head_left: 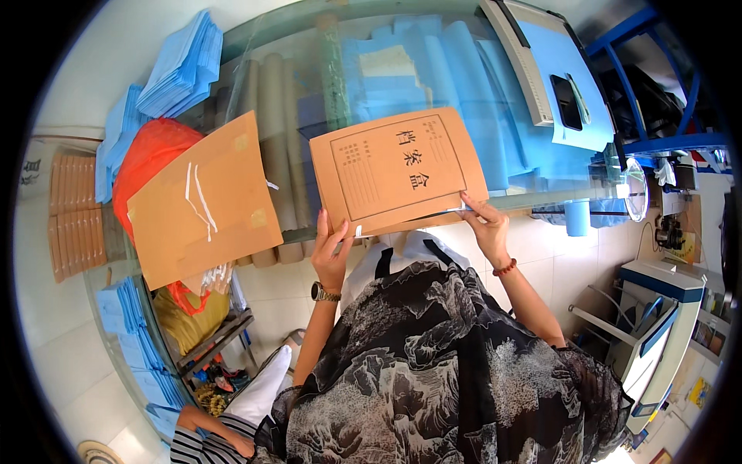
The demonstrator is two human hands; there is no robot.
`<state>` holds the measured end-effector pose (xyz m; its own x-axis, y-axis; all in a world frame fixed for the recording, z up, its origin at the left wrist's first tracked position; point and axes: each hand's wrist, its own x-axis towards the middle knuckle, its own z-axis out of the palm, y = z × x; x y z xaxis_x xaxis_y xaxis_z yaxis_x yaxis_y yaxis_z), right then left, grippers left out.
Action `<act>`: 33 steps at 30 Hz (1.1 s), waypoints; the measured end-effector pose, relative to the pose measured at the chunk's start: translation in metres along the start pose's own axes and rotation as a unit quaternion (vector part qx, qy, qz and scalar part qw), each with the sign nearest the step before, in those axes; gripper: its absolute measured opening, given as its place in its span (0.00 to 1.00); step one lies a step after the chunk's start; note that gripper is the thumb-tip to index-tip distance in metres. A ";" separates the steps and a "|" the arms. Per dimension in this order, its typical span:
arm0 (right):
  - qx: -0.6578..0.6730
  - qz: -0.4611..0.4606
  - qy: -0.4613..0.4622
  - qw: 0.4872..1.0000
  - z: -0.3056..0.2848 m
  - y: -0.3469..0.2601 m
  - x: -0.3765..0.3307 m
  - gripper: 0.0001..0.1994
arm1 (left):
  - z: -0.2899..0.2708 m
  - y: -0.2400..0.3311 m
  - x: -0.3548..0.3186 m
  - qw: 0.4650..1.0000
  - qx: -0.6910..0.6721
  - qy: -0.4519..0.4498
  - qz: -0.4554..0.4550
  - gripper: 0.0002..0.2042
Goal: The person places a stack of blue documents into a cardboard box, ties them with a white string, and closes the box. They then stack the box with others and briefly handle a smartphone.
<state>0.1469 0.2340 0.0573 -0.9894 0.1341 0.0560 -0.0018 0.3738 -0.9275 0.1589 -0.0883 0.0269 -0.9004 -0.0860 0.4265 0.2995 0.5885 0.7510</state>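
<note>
A brown cardboard file box (pixel 379 174), flat in shape with dark print on its cover, lies on the glass table in front of me. At its near left corner, my left hand (pixel 332 251) holds the edge between thumb and fingers, beside a small white tab. My right hand (pixel 488 228) pinches the near edge toward the right corner, where another white tab shows. The underside of the box and some fingertips are hidden. To the left lies a larger brown cardboard folder (pixel 209 205) with white strings across it; neither hand touches it.
Beneath the glass tabletop (pixel 301 39) show blue sheets and brown rolls. A red plastic bag (pixel 151 151) and blue folder stacks (pixel 182 62) sit at the left. A phone (pixel 566 102) rests on a blue sheet at the far right. Another person's arm (pixel 212 433) shows lower left.
</note>
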 end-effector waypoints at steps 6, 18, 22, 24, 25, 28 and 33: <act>0.026 0.027 0.015 0.999 0.003 -0.003 -0.001 0.20 | -0.010 0.011 0.007 0.997 -0.029 -0.045 -0.062 0.13; -0.040 -0.055 -0.048 0.997 -0.003 0.011 0.010 0.20 | -0.002 0.004 0.009 0.993 -0.037 -0.064 -0.092 0.15; -0.077 -0.102 -0.040 0.991 -0.002 0.018 0.012 0.21 | 0.002 -0.004 0.011 0.996 0.018 -0.066 -0.049 0.16; -0.162 -0.142 -0.077 0.974 -0.007 0.018 0.015 0.22 | 0.003 -0.006 0.011 0.996 0.023 -0.065 -0.053 0.16; -0.202 -0.162 -0.096 0.961 -0.009 0.018 0.018 0.23 | 0.002 -0.008 0.010 0.997 0.031 -0.063 -0.043 0.16; -0.200 -0.266 -0.145 0.932 -0.023 0.028 0.031 0.26 | 0.002 -0.012 0.010 0.997 0.034 -0.057 -0.026 0.16; -0.163 -0.242 -0.187 0.938 -0.028 0.022 0.039 0.26 | 0.001 -0.007 0.009 0.998 0.033 -0.054 -0.020 0.15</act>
<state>0.1119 0.2732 0.0491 -0.8656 -0.4331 0.2515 -0.4804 0.5759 -0.6616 0.1483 -0.0925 0.0251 -0.9412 -0.0251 0.3371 0.2444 0.6384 0.7299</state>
